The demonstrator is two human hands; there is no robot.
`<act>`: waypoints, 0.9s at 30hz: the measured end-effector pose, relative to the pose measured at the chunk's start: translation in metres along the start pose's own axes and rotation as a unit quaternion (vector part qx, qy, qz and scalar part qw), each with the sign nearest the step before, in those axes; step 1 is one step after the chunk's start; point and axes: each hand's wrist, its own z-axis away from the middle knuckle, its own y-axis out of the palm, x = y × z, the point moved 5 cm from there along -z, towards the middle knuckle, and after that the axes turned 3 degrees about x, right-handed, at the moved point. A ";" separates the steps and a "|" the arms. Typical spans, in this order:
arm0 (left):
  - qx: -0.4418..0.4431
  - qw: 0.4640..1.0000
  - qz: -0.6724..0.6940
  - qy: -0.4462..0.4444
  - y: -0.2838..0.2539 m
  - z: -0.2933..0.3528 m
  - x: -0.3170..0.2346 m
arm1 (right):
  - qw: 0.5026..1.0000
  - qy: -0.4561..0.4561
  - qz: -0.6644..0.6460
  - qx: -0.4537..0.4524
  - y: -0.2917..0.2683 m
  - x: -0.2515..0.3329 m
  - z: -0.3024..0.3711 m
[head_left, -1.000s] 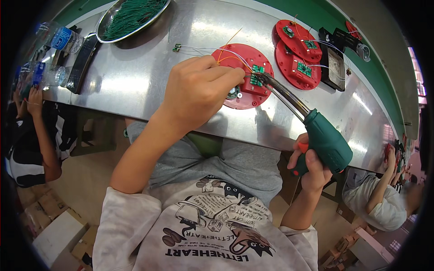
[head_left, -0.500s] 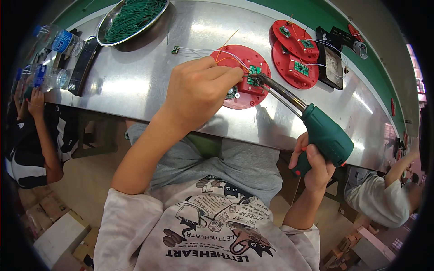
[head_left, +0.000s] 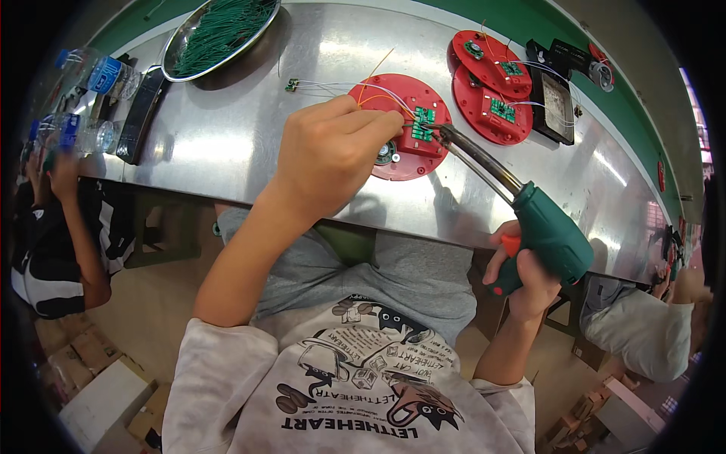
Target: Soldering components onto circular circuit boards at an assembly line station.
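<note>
My left hand [head_left: 333, 147] is closed in a pinch over a round red plastic housing [head_left: 378, 91], its fingertips by the green circuit board [head_left: 423, 121]. A thin dark wire seems to run from the pinch to the board. Orange and white wires also reach the board. A small speaker [head_left: 384, 153] sits on the housing, partly under my hand. My right hand [head_left: 533, 276] grips the handle of a dark green soldering gun [head_left: 556, 238] with a red trigger. Its metal tip [head_left: 445, 133] is at the board's right edge; contact cannot be made out.
A metal bowl [head_left: 172, 64] of green wires stands at the back left. Right of my housing lie two overlapping red housings [head_left: 469, 94] with boards, beside a black-rimmed tray [head_left: 556, 113]. Water bottles [head_left: 98, 72] and a long black box [head_left: 144, 113] are at left. Other people sit on both sides.
The soldering tip has shifted slightly right from the middle of the board toward its edge. The red trigger now shows beside my right fingers. My left hand has hardly moved.
</note>
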 end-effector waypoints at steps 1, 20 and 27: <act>0.000 1.000 0.000 0.000 0.000 0.000 0.000 | 1.000 0.000 0.002 0.003 0.000 -0.001 0.001; 0.007 1.000 0.006 0.002 0.001 0.000 0.000 | 0.999 0.037 0.010 -0.001 0.006 0.005 -0.008; 0.010 1.000 0.006 -0.003 0.001 0.001 0.000 | 0.994 0.106 0.006 0.010 0.000 0.007 -0.013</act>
